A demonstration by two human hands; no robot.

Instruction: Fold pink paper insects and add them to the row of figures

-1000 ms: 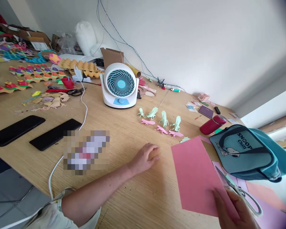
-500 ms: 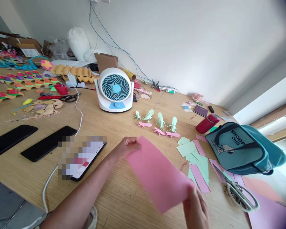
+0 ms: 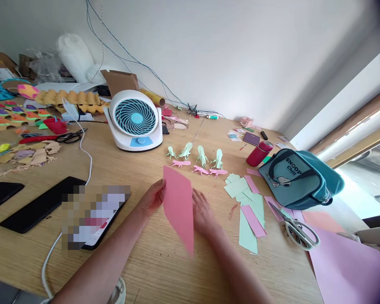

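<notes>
A sheet of pink paper [image 3: 178, 202] stands tilted over the table, its lower corner slightly blurred. My left hand [image 3: 154, 197] pinches its left edge between thumb and fingers. Beside the right edge lies my right hand [image 3: 203, 211], fingers stretched out and partly hidden by the sheet; whether it touches the paper I cannot tell. Just beyond the sheet are several folded green paper figures [image 3: 202, 156] and a row of pink paper figures [image 3: 200, 169]. Cut green paper pieces [image 3: 248, 242] and a pink strip [image 3: 253, 221] lie to the right of my right hand.
Scissors [image 3: 296, 230] rest at the right on larger pink sheets [image 3: 342, 261], near a teal bag [image 3: 299, 179] and a red bottle [image 3: 259, 153]. A white fan [image 3: 135, 120] stands at the back. On the left are a phone [image 3: 96, 223], a black slab [image 3: 42, 202] and a white cable [image 3: 90, 160].
My right hand has let go of the paper's near corner and moved up and left, fingers now extended. The sheet has turned more upright in my left hand. The view has shifted right.
</notes>
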